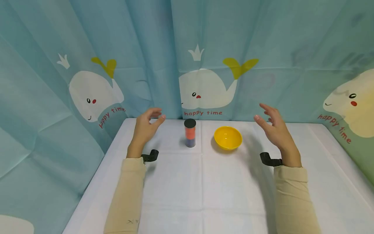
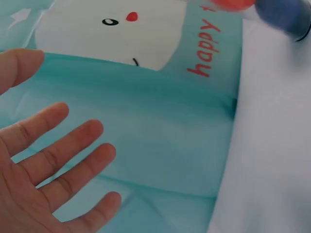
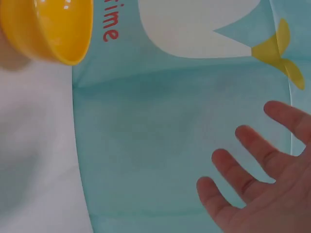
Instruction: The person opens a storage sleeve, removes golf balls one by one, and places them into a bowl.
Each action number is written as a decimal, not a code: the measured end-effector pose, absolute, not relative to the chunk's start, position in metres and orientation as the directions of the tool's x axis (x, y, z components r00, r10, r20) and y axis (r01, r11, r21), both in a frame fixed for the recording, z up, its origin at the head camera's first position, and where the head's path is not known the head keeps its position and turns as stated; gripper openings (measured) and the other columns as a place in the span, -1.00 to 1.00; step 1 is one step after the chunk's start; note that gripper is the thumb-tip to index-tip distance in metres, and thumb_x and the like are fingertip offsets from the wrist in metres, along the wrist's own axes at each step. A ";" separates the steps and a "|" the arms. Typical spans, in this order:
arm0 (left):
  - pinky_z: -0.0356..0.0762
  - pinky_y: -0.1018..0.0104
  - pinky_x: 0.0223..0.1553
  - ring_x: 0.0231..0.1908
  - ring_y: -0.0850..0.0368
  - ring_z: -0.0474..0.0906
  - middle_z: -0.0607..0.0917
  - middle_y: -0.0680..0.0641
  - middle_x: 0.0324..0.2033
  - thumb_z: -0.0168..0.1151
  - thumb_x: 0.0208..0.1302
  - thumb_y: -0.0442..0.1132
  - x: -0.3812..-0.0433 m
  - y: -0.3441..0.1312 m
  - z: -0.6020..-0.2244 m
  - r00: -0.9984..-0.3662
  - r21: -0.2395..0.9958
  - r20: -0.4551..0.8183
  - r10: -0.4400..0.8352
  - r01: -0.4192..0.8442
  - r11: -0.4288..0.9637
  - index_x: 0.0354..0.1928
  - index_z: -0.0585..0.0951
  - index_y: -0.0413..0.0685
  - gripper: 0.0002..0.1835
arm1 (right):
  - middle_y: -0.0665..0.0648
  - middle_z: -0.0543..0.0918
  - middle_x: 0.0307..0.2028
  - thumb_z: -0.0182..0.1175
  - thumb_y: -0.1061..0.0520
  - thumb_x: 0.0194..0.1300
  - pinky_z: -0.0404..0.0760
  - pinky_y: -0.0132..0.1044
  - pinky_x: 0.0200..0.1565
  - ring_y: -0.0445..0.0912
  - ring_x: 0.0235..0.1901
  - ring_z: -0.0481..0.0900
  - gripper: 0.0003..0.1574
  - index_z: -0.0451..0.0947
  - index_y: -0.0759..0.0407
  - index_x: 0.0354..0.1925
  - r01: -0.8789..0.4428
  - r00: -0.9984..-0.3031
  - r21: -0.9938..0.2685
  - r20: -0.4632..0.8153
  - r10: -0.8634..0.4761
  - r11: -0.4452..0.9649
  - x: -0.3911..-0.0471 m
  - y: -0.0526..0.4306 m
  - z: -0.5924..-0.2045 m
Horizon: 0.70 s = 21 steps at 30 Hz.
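Observation:
My left hand [image 1: 146,127] hovers over the left part of the white table, fingers spread and nothing in them. To its right stands an upright cylinder [image 1: 190,134] with a black top, an orange-red middle and a dark blue lower part. In the left wrist view, the blurred cylinder [image 2: 284,17] shows at the top right, apart from the fingers. A yellow bowl [image 1: 228,138] sits upright right of the cylinder, its inside showing no contents. My right hand [image 1: 275,130] is raised to the right of the bowl, fingers relaxed and holding nothing. The bowl [image 3: 53,29] also appears in the right wrist view.
A white cloth [image 1: 175,191] covers the table. Behind and beside it hangs a blue-green curtain [image 1: 157,48] printed with white whales, close to the table's back edge. Each wrist wears a black camera mount [image 1: 150,156].

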<state>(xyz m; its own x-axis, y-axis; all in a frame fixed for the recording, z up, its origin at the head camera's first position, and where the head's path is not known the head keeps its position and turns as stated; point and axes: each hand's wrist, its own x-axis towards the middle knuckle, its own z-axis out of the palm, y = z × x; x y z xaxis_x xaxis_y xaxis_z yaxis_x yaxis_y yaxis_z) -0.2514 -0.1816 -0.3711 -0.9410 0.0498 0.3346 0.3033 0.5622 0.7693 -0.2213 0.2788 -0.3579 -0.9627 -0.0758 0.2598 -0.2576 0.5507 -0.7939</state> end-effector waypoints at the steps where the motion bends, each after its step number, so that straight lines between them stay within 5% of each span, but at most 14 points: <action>1: 0.43 -0.14 0.29 0.24 -0.08 0.55 0.68 -0.12 0.19 0.26 0.43 0.12 -0.251 -0.181 -0.373 -0.940 0.778 0.338 0.051 0.310 0.547 0.30 0.57 0.02 -0.47 | 0.29 0.10 0.55 0.08 -0.09 0.56 0.10 0.33 0.41 0.29 0.47 0.09 -0.18 0.07 0.03 0.61 -0.266 -0.960 -0.802 0.268 -0.076 0.535 -0.221 0.278 -0.359; 7: 0.37 -0.17 0.35 0.19 -0.04 0.58 0.67 -0.08 0.20 0.28 0.42 0.08 -0.250 -0.173 -0.386 -0.939 0.807 0.338 0.059 0.322 0.496 0.30 0.56 0.01 -0.48 | 0.22 0.22 0.52 0.13 -0.03 0.54 0.20 0.18 0.46 0.17 0.43 0.21 -0.24 0.16 -0.05 0.58 -0.308 -0.947 -0.807 0.312 -0.079 0.505 -0.219 0.273 -0.361; 14: 0.42 -0.18 0.29 0.14 -0.04 0.62 0.68 -0.08 0.18 0.25 0.47 -0.06 -0.251 -0.156 -0.393 -0.943 0.803 0.316 0.103 0.324 0.500 0.29 0.56 -0.01 -0.57 | 0.14 0.46 0.35 0.19 0.05 0.51 0.36 -0.53 0.24 -0.09 0.27 0.40 -0.35 0.34 -0.05 0.48 -0.355 -0.927 -0.793 0.369 -0.074 0.496 -0.217 0.273 -0.359; 21: 0.45 -0.20 0.25 0.11 -0.09 0.65 0.71 -0.09 0.12 0.22 0.42 -0.26 -0.255 -0.143 -0.401 -0.942 0.771 0.286 0.177 0.336 0.541 0.31 0.54 0.01 -0.56 | -0.11 0.66 0.03 0.21 0.15 0.48 0.45 -0.57 0.09 -0.31 0.05 0.55 -0.52 0.51 0.15 0.32 -0.413 -0.908 -0.807 0.403 -0.118 0.423 -0.223 0.262 -0.361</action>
<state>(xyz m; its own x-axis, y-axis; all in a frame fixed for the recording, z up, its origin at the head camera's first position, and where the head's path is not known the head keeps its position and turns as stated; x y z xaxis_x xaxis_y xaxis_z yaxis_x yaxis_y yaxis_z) -0.2546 -0.1434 -0.4010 -0.9418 0.1770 0.2859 0.3358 0.5408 0.7712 -0.2229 0.2623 -0.3608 -0.9077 -0.1180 0.4027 -0.4129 0.4232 -0.8065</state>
